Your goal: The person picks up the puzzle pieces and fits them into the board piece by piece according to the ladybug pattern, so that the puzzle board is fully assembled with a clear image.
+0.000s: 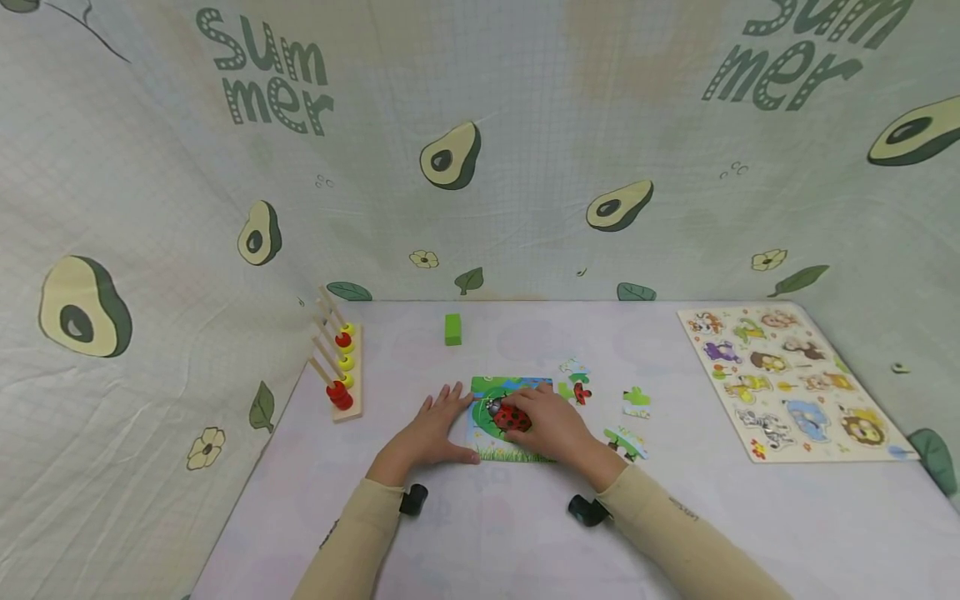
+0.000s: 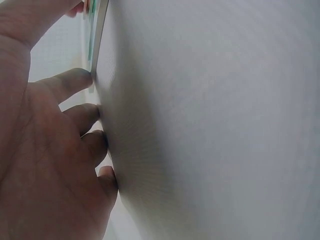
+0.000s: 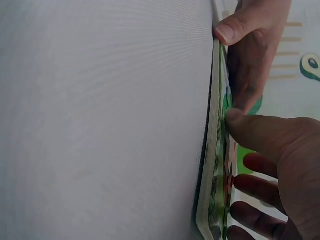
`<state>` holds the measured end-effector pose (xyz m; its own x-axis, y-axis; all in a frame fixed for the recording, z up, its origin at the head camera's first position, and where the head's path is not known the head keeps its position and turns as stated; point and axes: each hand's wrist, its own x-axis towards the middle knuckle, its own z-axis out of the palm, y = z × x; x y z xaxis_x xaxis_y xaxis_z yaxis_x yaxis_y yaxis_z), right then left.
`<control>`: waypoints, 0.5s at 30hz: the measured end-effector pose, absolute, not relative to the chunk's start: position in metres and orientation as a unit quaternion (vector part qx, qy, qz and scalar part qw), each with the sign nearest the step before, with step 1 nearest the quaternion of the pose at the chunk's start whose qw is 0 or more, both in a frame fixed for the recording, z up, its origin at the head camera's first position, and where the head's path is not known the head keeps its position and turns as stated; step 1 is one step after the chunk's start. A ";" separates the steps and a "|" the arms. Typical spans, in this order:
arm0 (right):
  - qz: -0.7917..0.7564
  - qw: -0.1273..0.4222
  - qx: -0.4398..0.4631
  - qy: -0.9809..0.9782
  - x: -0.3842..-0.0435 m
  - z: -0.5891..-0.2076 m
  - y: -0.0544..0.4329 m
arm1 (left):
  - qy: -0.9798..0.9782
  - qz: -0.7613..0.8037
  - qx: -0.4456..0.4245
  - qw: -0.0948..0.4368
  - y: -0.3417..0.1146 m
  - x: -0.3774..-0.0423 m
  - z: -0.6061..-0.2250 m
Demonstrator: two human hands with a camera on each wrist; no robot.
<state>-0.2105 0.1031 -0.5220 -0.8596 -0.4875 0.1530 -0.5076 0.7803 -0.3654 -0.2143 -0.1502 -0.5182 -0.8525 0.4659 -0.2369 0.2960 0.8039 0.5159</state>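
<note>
A ladybug jigsaw puzzle [image 1: 491, 451] lies flat in its shallow board on the table. My left hand [image 1: 427, 435] is spread at its left side, the thumb at the lower left corner and the index finger by the left edge. In the left wrist view the fingertips [image 2: 91, 145] rest on the table. Over the puzzle's right half lies my right hand [image 1: 558, 423], hiding that part. Its thumb [image 3: 255, 132] and fingertips touch the puzzle's face around the red ladybug picture [image 1: 512, 417], thumb apart from the fingers. Several loose jigsaw pieces [image 1: 636, 402] lie to the right.
A wooden bead stacker [image 1: 357, 367] with upright pegs and red and yellow beads stands at the left. Farther back is a green block [image 1: 453, 330]. A wooden animal peg board [image 1: 780, 396] lies at the right. An avocado-printed cloth [image 1: 525, 250] hangs behind the table.
</note>
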 end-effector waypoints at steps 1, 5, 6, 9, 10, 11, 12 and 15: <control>0.196 0.027 0.268 -0.943 -0.210 -0.522 0.103 | 0.933 0.237 0.205 0.179 -0.150 -0.214 -0.518; 0.189 0.031 0.280 -0.941 -0.209 -0.520 0.103 | 0.933 0.236 0.206 0.179 -0.150 -0.215 -0.518; 0.186 0.031 0.282 -0.941 -0.209 -0.520 0.103 | 0.933 0.236 0.206 0.180 -0.150 -0.215 -0.518; 0.181 0.034 0.286 -0.940 -0.208 -0.518 0.103 | 0.933 0.235 0.205 0.182 -0.151 -0.215 -0.518; 0.181 0.035 0.288 -0.940 -0.207 -0.518 0.103 | 0.932 0.236 0.205 0.182 -0.151 -0.215 -0.518; 0.182 0.036 0.290 -0.939 -0.207 -0.518 0.103 | 0.932 0.237 0.205 0.183 -0.151 -0.215 -0.519; 0.185 0.036 0.291 -0.938 -0.207 -0.518 0.103 | 0.932 0.238 0.205 0.183 -0.151 -0.215 -0.519; 0.193 0.036 0.296 -0.935 -0.207 -0.518 0.103 | 0.931 0.236 0.205 0.186 -0.151 -0.215 -0.520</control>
<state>-0.2070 0.1034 -0.5175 -0.8221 -0.5397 0.1813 -0.5673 0.7499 -0.3402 -0.2151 -0.1510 -0.5199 -0.8469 0.4696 -0.2496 0.2938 0.8043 0.5165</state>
